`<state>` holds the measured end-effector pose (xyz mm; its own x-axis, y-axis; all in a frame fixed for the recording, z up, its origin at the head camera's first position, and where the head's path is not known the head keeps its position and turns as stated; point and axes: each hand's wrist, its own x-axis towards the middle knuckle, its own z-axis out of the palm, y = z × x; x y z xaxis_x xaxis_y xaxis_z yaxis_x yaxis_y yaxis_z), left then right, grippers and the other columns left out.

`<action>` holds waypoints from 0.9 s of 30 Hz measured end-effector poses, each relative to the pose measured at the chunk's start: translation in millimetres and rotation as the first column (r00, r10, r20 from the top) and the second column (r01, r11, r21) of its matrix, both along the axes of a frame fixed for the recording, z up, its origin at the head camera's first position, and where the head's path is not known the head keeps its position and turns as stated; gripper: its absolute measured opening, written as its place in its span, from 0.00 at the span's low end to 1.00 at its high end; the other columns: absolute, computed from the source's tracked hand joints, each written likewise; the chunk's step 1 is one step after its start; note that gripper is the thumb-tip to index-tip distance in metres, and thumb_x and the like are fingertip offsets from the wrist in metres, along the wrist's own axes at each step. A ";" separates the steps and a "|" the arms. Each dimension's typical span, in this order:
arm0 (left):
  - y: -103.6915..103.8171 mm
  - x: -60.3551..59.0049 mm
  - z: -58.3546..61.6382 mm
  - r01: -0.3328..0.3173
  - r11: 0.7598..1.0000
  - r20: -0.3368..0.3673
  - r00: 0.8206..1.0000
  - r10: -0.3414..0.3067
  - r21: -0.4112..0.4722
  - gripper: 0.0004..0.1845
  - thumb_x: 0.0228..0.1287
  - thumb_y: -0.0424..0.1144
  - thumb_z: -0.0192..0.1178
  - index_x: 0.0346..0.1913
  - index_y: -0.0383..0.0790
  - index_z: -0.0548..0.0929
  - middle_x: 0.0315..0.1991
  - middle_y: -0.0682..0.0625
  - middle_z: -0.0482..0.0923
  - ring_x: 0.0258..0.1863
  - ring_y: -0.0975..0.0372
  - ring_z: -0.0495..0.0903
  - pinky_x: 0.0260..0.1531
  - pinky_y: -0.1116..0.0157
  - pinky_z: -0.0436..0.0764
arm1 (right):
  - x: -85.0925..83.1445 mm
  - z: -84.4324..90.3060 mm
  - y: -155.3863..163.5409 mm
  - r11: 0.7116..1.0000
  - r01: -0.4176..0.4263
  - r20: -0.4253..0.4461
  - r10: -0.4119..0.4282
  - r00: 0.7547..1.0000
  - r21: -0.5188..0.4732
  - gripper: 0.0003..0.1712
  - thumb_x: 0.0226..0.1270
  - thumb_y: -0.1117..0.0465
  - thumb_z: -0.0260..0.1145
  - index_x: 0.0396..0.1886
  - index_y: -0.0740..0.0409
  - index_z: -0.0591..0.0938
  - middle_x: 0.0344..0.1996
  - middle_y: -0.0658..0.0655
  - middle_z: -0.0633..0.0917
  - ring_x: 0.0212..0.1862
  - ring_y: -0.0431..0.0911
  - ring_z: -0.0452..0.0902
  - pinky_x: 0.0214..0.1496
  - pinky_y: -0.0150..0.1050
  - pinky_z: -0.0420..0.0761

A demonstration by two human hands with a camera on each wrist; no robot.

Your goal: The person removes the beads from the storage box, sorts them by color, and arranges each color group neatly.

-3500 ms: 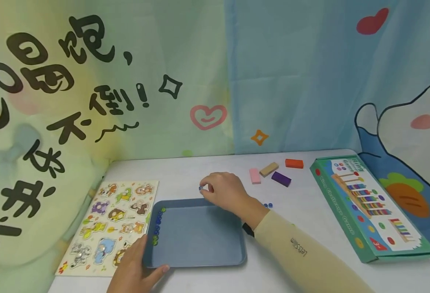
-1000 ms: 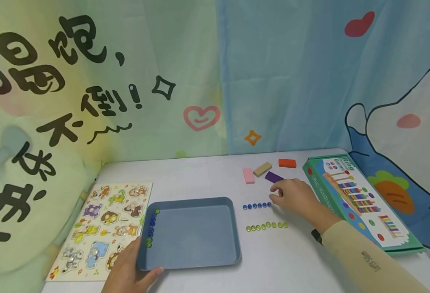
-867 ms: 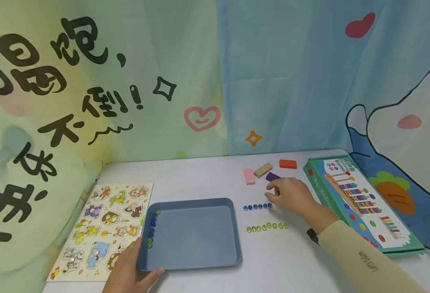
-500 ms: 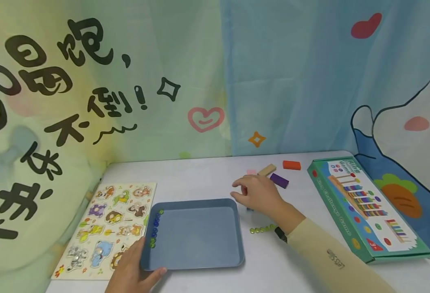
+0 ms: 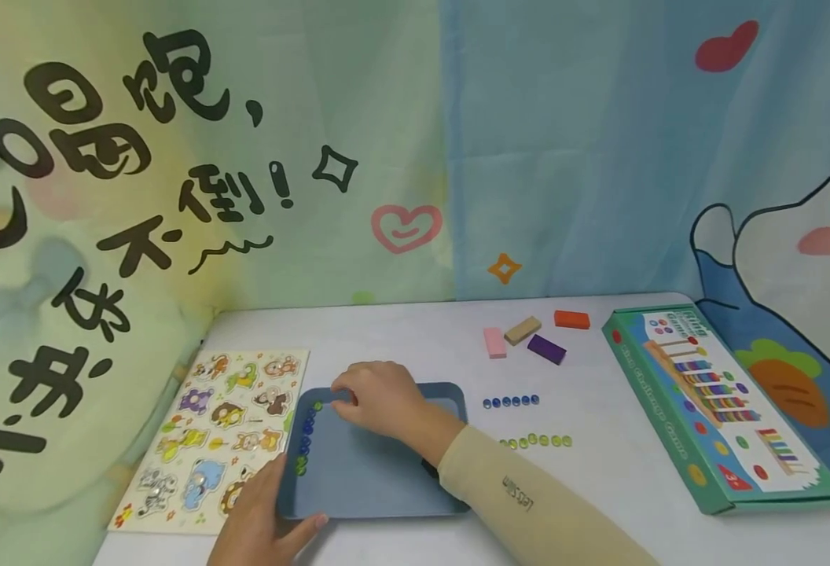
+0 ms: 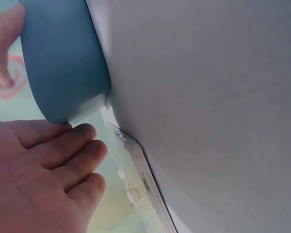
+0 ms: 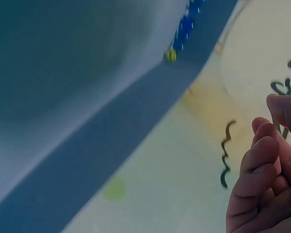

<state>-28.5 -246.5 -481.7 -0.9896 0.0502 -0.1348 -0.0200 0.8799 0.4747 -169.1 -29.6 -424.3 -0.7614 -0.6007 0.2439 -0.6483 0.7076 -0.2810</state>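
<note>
Beads [image 5: 305, 435] line the tray's [image 5: 387, 472] left inner wall, just left of our right hand [image 5: 376, 401], which hovers over the tray's far left corner with fingers curled; whether it pinches a bead we cannot tell. Our left hand [image 5: 262, 527] grips the tray's near left corner, thumb over the rim. To the right of the right hand, on the counter [image 5: 599, 487], lie a blue row [image 5: 510, 402] and a green row [image 5: 535, 442] of beads. We judge the sorting partly done, several beads remaining in the tray.
</note>
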 end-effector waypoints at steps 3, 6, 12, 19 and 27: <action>0.2 0.1 0.8 0.001 1.000 -0.018 1.000 -0.001 0.006 0.62 0.57 0.70 0.71 0.81 0.31 0.58 0.78 0.32 0.65 0.75 0.34 0.67 0.73 0.35 0.71 | -0.1 -8.0 -19.6 0.998 -0.006 0.021 0.005 1.000 0.064 0.13 0.72 0.47 0.71 0.51 0.41 0.92 0.32 0.40 0.89 0.26 0.30 0.74 0.30 0.27 0.79; 0.6 -0.2 1.4 -0.002 1.000 -0.026 1.000 0.002 0.012 0.61 0.57 0.69 0.72 0.81 0.31 0.59 0.77 0.31 0.65 0.75 0.35 0.67 0.73 0.35 0.71 | -1.7 -19.0 -35.8 0.994 -0.015 0.067 0.007 0.998 0.110 0.13 0.72 0.47 0.71 0.51 0.41 0.92 0.41 0.40 0.92 0.32 0.31 0.81 0.38 0.29 0.85; 0.0 -0.6 1.3 -0.006 1.000 -0.010 1.000 0.006 0.013 0.61 0.57 0.68 0.72 0.81 0.31 0.59 0.78 0.32 0.65 0.75 0.34 0.67 0.73 0.34 0.70 | -4.8 -39.2 -54.3 0.989 -0.020 0.128 0.001 0.992 0.145 0.11 0.70 0.49 0.73 0.48 0.42 0.93 0.46 0.41 0.93 0.45 0.37 0.89 0.47 0.33 0.88; -0.7 -1.1 -0.2 0.003 0.999 -0.044 0.999 -0.002 0.033 0.60 0.58 0.67 0.73 0.81 0.31 0.59 0.77 0.32 0.66 0.75 0.35 0.68 0.73 0.36 0.70 | -6.0 -52.8 -67.4 0.985 -0.036 0.136 0.013 0.991 0.169 0.09 0.68 0.48 0.75 0.45 0.40 0.93 0.43 0.39 0.93 0.47 0.36 0.89 0.50 0.31 0.88; -0.4 0.0 1.6 -0.001 0.999 -0.040 0.999 0.003 0.050 0.60 0.58 0.67 0.72 0.81 0.31 0.59 0.77 0.32 0.66 0.76 0.36 0.67 0.74 0.36 0.70 | -5.4 -57.8 -76.8 0.981 -0.041 0.139 0.015 0.990 0.188 0.09 0.68 0.52 0.74 0.46 0.39 0.93 0.46 0.39 0.93 0.50 0.36 0.89 0.54 0.32 0.88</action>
